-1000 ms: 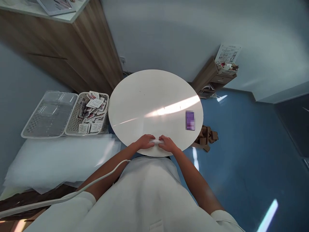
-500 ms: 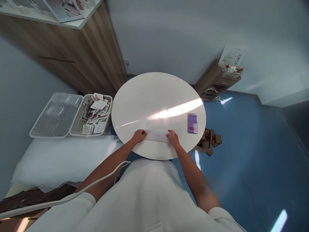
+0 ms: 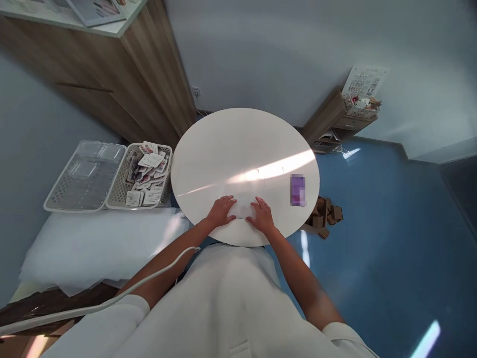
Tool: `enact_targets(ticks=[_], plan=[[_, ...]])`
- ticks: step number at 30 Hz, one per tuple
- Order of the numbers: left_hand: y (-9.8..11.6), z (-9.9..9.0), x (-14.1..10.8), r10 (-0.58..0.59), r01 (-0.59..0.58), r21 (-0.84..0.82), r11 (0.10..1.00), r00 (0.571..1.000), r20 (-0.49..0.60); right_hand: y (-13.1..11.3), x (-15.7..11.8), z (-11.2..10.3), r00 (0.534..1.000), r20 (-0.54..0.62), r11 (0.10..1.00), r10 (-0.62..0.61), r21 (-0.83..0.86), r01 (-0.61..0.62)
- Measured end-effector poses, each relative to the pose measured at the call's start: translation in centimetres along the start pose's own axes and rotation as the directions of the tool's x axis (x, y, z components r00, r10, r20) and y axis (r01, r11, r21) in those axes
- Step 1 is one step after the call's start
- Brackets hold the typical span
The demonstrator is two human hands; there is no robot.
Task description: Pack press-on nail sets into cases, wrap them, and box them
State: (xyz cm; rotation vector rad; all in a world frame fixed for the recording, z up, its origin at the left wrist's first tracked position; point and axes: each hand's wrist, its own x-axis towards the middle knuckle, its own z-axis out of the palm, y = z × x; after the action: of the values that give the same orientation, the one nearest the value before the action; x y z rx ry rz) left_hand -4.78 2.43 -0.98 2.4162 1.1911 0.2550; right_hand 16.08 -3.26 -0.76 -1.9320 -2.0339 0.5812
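On the round white table lies a thin, whitish, see-through sheet, flat near the edge closest to me. It is pale against the tabletop, and whether it is paper or plastic cannot be made out. My left hand rests on its left end, fingers stretched out and thumb apart. Over the right end, my right hand is spread in the same way, palm down. Both hands cover parts of the sheet. A purple item, blurred into blocks, lies to the right of my right hand.
Left of the table, a white basket holds many printed cards, beside another basket with clear plastic in it. White plastic sheeting lies below them. Brown cardboard boxes are on the floor at right. A white cable crosses my left arm.
Both hands have gone from pinching the sheet's ends to lying spread on it, closer together. The visible part of the sheet between them is narrower.
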Motion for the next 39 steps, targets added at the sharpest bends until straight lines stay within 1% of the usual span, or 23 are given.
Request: enact_targets(ticks=[1, 2, 4, 6, 9, 12, 14, 16, 19, 21, 24, 26, 27, 29, 30, 31, 33, 36, 38, 39], plan=[[0.2, 0.1, 0.3, 0.054, -0.055, 0.019, 0.998, 0.997, 0.056, -0.3, 0.2, 0.0, 0.997, 0.070, 0.999, -0.046, -0.019, 0.047], [0.5, 0.2, 0.5, 0.078, -0.082, 0.032, 0.996, 0.992, 0.100, -0.5, 0.4, 0.0, 0.990, 0.125, 0.997, -0.069, -0.032, 0.073], [0.8, 0.4, 1.0, 0.075, -0.082, 0.044, 0.996, 0.987, 0.140, -0.8, 0.7, 0.2, 0.981, 0.185, 0.996, -0.062, -0.046, 0.072], [1.1, 0.4, 1.2, 0.065, -0.071, 0.039, 0.997, 0.988, 0.143, -0.9, 0.8, 0.4, 0.979, 0.201, 0.998, -0.036, -0.046, 0.046], [1.4, 0.3, 1.0, 0.082, -0.085, 0.015, 0.996, 0.986, 0.142, -1.0, 0.6, 0.4, 0.977, 0.211, 0.999, -0.020, -0.024, 0.025], [1.6, -0.1, 0.3, 0.092, -0.088, -0.027, 0.996, 0.983, 0.158, -1.2, 0.1, -0.2, 0.974, 0.227, 1.000, -0.014, 0.017, 0.011], [1.6, -0.4, -0.2, 0.092, -0.079, -0.076, 0.994, 0.978, 0.188, -1.3, -0.3, -0.8, 0.965, 0.263, 0.998, -0.021, 0.058, 0.006], [1.6, -0.7, -0.8, 0.090, -0.055, -0.148, 0.987, 0.967, 0.240, -1.4, -0.7, -1.7, 0.945, 0.326, 0.993, -0.036, 0.119, -0.003], [1.5, -1.1, -1.0, 0.066, 0.016, -0.258, 0.966, 0.950, 0.305, -1.3, -0.9, -2.9, 0.913, 0.406, 0.977, -0.045, 0.210, -0.045], [1.4, -1.4, -0.5, 0.033, 0.077, -0.317, 0.945, 0.944, 0.329, -1.1, -0.5, -3.5, 0.904, 0.427, 0.964, -0.028, 0.250, -0.088], [1.0, -2.0, 0.8, -0.035, 0.188, -0.384, 0.904, 0.928, 0.372, -0.7, 0.7, -4.1, 0.896, 0.443, 0.936, -0.025, 0.326, -0.135], [0.6, -2.6, 1.7, -0.084, 0.248, -0.398, 0.883, 0.918, 0.387, -0.4, 1.8, -4.2, 0.909, 0.416, 0.914, -0.033, 0.380, -0.141], [0.4, -2.8, 2.0, -0.109, 0.269, -0.396, 0.878, 0.918, 0.382, -0.2, 2.3, -4.2, 0.922, 0.387, 0.908, -0.013, 0.391, -0.151], [-0.1, -3.0, 2.3, -0.159, 0.298, -0.382, 0.875, 0.921, 0.355, 0.0, 3.2, -3.9, 0.945, 0.314, 0.903, 0.092, 0.373, -0.212], [-0.4, -3.0, 2.3, -0.185, 0.309, -0.367, 0.878, 0.924, 0.334, 0.1, 3.6, -3.6, 0.947, 0.281, 0.898, 0.156, 0.359, -0.255], [-0.7, -3.0, 2.3, -0.211, 0.317, -0.342, 0.885, 0.926, 0.312, 0.2, 3.9, -3.4, 0.943, 0.256, 0.888, 0.214, 0.351, -0.297], [-1.3, -2.6, 2.1, -0.272, 0.343, -0.248, 0.906, 0.921, 0.279, 0.5, 4.3, -2.8, 0.932, 0.218, 0.864, 0.289, 0.360, -0.351], [-2.0, -1.9, 1.7, -0.379, 0.411, -0.081, 0.908, 0.889, 0.258, 1.0, 4.6, -1.9, 0.917, 0.163, 0.828, 0.364, 0.394, -0.399], [-2.1, -1.5, 1.5, -0.433, 0.454, -0.031, 0.890, 0.866, 0.249, 1.4, 4.6, -1.4, 0.904, 0.121, 0.811, 0.410, 0.406, -0.422], [-1.9, -1.4, 1.4, -0.451, 0.467, -0.017, 0.884, 0.863, 0.229, 1.6, 4.4, -1.1, 0.898, 0.087, 0.807, 0.431, 0.408, -0.427]])
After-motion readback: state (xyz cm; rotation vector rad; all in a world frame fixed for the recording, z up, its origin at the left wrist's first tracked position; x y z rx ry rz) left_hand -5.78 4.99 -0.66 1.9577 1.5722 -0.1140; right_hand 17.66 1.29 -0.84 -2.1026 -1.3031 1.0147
